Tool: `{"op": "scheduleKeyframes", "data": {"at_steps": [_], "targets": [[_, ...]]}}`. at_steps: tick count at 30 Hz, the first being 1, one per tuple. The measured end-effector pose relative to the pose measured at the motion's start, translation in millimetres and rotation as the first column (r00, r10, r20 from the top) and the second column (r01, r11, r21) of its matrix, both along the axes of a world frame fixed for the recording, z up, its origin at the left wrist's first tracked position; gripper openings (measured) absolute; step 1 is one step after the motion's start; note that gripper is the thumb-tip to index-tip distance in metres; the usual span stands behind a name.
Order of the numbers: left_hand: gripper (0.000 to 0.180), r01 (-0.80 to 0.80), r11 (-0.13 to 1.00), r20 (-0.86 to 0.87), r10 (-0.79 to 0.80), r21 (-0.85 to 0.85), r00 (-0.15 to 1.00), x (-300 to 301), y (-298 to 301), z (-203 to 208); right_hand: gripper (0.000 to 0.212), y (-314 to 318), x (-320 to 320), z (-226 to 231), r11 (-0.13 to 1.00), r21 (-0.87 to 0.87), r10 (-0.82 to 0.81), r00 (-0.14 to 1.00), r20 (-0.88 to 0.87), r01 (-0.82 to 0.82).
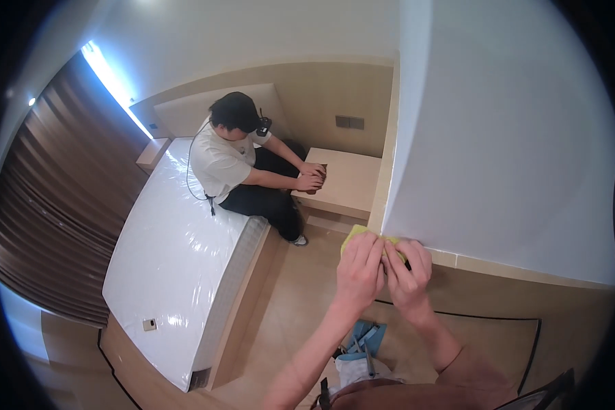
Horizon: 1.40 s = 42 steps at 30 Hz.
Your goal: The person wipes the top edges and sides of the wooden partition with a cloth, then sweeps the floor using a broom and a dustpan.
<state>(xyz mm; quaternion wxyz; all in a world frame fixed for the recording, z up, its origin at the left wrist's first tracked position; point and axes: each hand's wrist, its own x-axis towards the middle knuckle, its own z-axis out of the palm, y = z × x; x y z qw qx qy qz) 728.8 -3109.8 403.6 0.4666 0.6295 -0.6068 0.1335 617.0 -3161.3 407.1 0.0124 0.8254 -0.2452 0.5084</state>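
My left hand (361,268) and my right hand (408,273) are raised close together at the outer corner of the white wall (499,157). Both have their fingers closed on a yellow-green cloth (352,237), which lies against the corner where the beige trim (446,258) meets the wall. Most of the cloth is hidden under my fingers. A small dark spot shows beneath my right fingers; what it is I cannot make out.
A person (225,157) in a cap sits on the plastic-wrapped mattress (164,273), both hands on a reddish-brown object (312,186) at the bedside table (342,179). Below my arms are blue items (367,336) on the floor. Brown curtains (55,205) hang at left.
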Motion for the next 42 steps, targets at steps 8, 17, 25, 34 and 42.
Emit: {"op": "scheduleKeyframes", "data": {"at_steps": [8,17,25,34,42], "targets": [[0.032,0.310,0.947,-0.142,-0.319,-0.082,0.937,43.4,-14.3,3.6,0.029,16.4,18.8,-0.3,0.980,0.093,-0.173,0.985,-0.014,0.173],[0.028,0.702,0.684,-0.117,-0.728,-0.198,0.676,95.1,-48.0,-4.4,0.034,56.1,67.5,7.8,0.868,0.132,-0.466,0.877,-0.118,0.479],[0.023,0.922,0.341,0.027,-0.936,-0.181,0.351,142.7,-79.9,8.3,0.031,73.0,147.0,27.1,0.557,0.161,-0.792,0.580,-0.190,0.814],[0.033,0.964,0.223,0.144,-0.959,-0.143,0.243,199.2,-118.1,1.8,0.036,73.6,225.3,41.7,0.443,0.183,-0.849,0.477,-0.230,0.877],[0.031,0.966,0.190,0.225,-0.947,-0.176,0.228,205.4,-165.8,-3.5,0.043,37.3,233.4,35.0,0.430,0.088,-0.843,0.435,-0.316,0.898]]}}
